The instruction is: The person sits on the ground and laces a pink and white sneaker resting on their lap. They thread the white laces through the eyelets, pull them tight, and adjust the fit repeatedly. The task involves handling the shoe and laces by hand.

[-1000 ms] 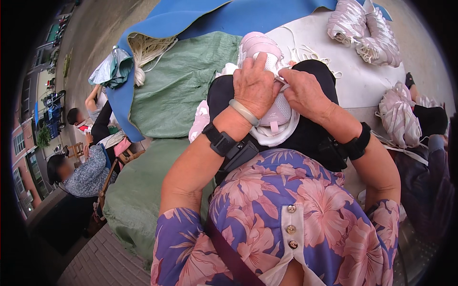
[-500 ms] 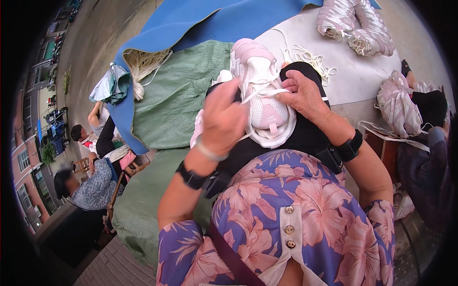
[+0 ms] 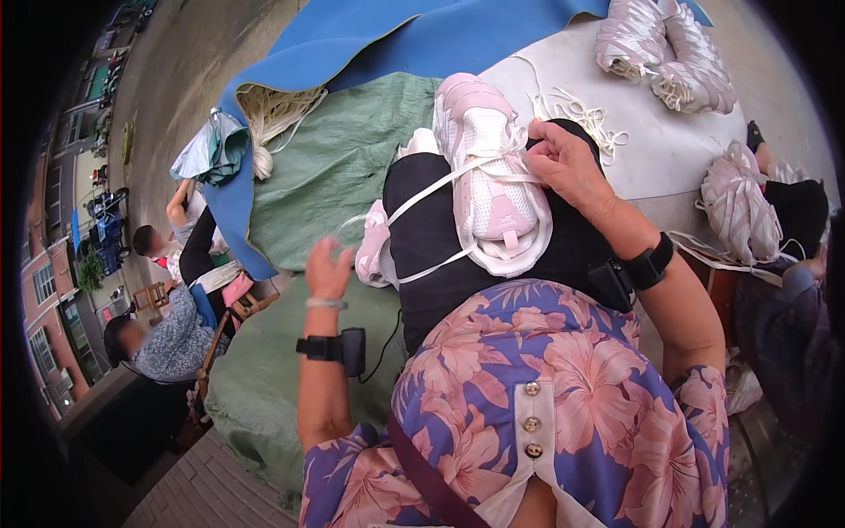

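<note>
A pink-and-white sneaker (image 3: pixel 503 180) lies on my lap, its toe away from me and its heel toward my body. White shoelace (image 3: pixel 431 192) crosses its tongue and trails left over my dark trouser leg. At the sneaker's right side my right hand (image 3: pixel 568 167) is closed, fingers pinched on the lace by the eyelets. My left hand (image 3: pixel 330 270) is raised to the left of my knee, slightly blurred, its fingers apart. A loose lace end shows just above it. Another pink-and-white shoe (image 3: pixel 373 246) sits partly hidden beside my left leg.
A green sheet (image 3: pixel 326 167) and a blue sheet (image 3: pixel 352 53) cover the surface ahead, with a bundle of laces (image 3: pixel 273 114) on the left. Loose laces (image 3: pixel 576 114) and wrapped shoes (image 3: pixel 695 70) lie on a pale sheet. Other people sit left and right.
My left hand has moved from the sneaker down and left, past my knee. The lace now stretches leftward across my leg. My right hand stays at the sneaker's right side.
</note>
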Demonstrator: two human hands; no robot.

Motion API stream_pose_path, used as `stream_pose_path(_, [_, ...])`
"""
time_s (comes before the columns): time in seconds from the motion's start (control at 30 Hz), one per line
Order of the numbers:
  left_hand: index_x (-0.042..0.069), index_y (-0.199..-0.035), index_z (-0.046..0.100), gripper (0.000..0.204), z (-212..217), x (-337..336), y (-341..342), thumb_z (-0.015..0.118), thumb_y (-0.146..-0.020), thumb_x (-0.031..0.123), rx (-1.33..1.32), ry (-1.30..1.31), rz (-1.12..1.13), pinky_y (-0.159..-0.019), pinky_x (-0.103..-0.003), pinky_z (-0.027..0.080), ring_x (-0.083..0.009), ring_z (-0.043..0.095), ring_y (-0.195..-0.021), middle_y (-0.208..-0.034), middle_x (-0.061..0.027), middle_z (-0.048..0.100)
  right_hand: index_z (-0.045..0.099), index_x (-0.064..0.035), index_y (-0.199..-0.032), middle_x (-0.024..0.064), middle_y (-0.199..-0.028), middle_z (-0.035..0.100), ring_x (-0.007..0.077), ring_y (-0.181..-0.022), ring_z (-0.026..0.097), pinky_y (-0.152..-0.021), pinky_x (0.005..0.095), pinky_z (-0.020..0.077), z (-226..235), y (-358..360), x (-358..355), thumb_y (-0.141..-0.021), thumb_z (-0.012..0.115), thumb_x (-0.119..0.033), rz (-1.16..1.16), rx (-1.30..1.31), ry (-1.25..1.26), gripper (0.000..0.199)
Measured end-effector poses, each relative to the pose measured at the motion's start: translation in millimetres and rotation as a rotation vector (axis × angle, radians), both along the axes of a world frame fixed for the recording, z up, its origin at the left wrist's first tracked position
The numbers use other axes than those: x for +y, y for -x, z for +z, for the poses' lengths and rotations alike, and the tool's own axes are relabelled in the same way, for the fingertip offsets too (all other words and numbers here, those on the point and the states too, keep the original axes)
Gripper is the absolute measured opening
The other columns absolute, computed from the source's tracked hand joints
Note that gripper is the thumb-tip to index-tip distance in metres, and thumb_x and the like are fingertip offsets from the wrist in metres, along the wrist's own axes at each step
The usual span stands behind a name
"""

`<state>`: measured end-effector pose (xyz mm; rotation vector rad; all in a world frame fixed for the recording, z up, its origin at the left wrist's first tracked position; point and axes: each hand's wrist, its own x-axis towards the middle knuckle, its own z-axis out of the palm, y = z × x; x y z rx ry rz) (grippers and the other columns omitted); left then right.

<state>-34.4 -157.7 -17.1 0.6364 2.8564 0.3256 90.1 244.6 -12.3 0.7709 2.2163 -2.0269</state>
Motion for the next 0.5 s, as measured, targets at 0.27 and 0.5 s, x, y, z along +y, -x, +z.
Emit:
stream_pose_path(0.27, [0.003, -0.095, 0.06, 0.019, 34, 170, -7, 0.059, -0.08, 0.015, 0.114, -0.471, -0.368, -0.081, -0.038, 0.041, -0.0309, 0.054, -0.091, -0.098, -0.0122, 0.06, 0.052, -0.0004, -0.11, 0.003, -0.076, 0.055, 0.011, -0.066, 0.053, -0.052, 0.0241, 0.0439, 25, 28, 5, -0.077, 0.06, -0.02, -0.009, -0.313, 0.087, 0.039])
stream_pose_path(0.5, [0.006, -0.092, 0.061, 0.018, 32, 195, -17, 0.057, -0.082, 0.02, 0.062, -0.391, -0.451, -0.084, -0.038, 0.037, -0.0291, 0.052, -0.096, -0.103, -0.0093, 0.058, 0.06, -0.0055, -0.082, 0.0057, -0.082, 0.061, 0.0148, -0.072, 0.057, -0.064, 0.0289, 0.0472, 17, 32, 9, -0.077, 0.054, -0.014, -0.103, -0.14, 0.368, 0.012])
